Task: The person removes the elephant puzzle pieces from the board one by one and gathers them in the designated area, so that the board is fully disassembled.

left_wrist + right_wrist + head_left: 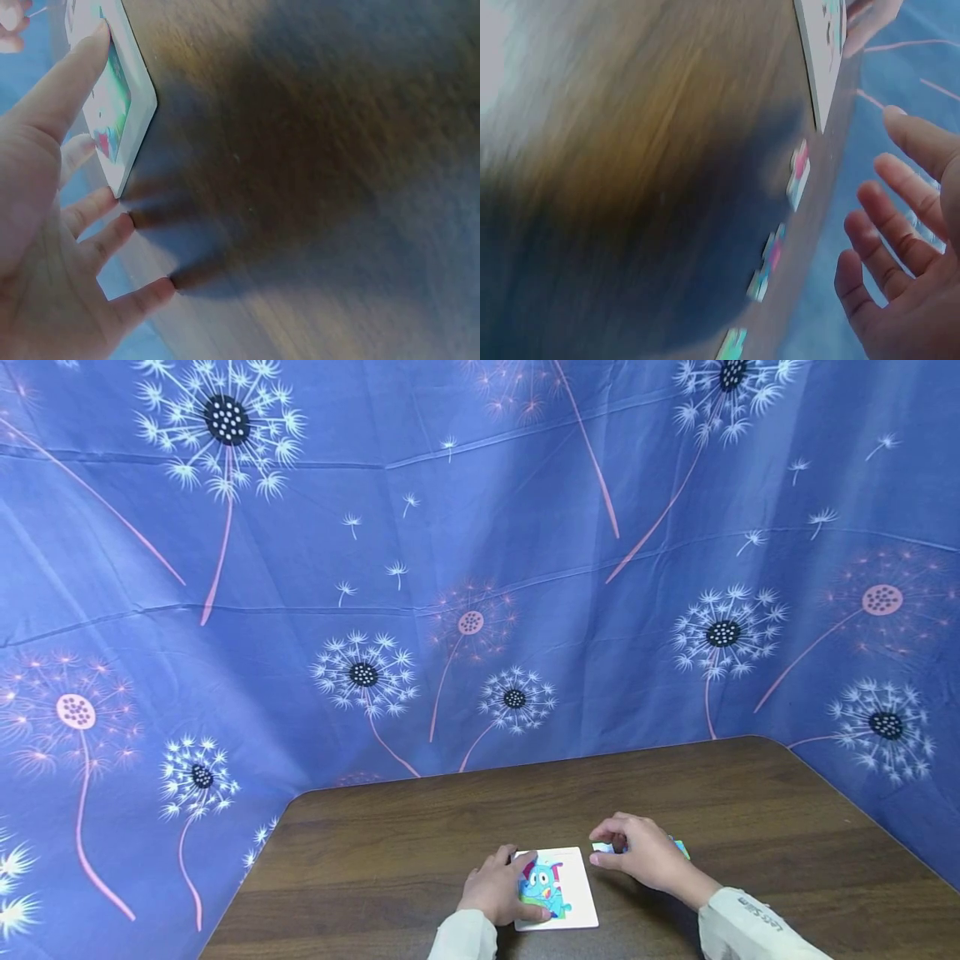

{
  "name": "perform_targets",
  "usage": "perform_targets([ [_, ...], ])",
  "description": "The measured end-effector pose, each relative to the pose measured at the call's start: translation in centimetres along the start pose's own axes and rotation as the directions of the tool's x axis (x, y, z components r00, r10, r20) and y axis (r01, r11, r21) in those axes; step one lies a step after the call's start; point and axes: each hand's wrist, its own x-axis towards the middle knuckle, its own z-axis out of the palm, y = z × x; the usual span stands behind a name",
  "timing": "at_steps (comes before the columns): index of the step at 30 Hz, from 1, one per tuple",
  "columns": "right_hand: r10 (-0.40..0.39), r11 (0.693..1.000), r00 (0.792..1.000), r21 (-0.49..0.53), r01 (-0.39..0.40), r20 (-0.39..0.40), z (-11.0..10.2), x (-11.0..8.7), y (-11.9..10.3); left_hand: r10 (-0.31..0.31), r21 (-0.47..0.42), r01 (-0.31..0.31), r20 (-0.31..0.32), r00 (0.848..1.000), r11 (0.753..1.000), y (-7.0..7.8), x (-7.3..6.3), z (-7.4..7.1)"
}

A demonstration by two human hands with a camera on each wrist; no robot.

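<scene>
Backing apparently wooden table (375, 843), blue curtain (525, 543); left hand (497, 889) splayed, right hand (647, 857) loosely spread.

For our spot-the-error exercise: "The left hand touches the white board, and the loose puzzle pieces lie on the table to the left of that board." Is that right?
Not quite: the loose puzzle pieces lie on the table to the right of the white board, as the head view shows. The left hand does touch the board.
</scene>
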Motion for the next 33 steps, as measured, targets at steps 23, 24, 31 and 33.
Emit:
perform_targets([
  [23,0.136,0.984,0.991,-0.116,-0.135,-0.002,4.6,1.7,-3.1,-0.007,0.032,0.008,-0.031,1.0,0.999,0.0,0.0,0.5],
  [24,0.139,0.982,0.99,-0.13,-0.139,-0.01,4.8,1.8,-3.1,-0.006,0.033,0.007,-0.034,0.999,0.999,0.0,0.0,0.6],
  [31,0.164,0.967,0.986,-0.192,-0.169,-0.044,5.6,2.0,-3.4,-0.018,0.017,0.019,-0.035,0.999,1.0,0.0,0.0,0.7],
  [33,0.152,0.967,0.987,-0.197,-0.16,-0.055,5.7,2.1,-3.3,-0.026,0.02,0.027,-0.029,0.999,0.999,0.1,0.0,0.6],
])
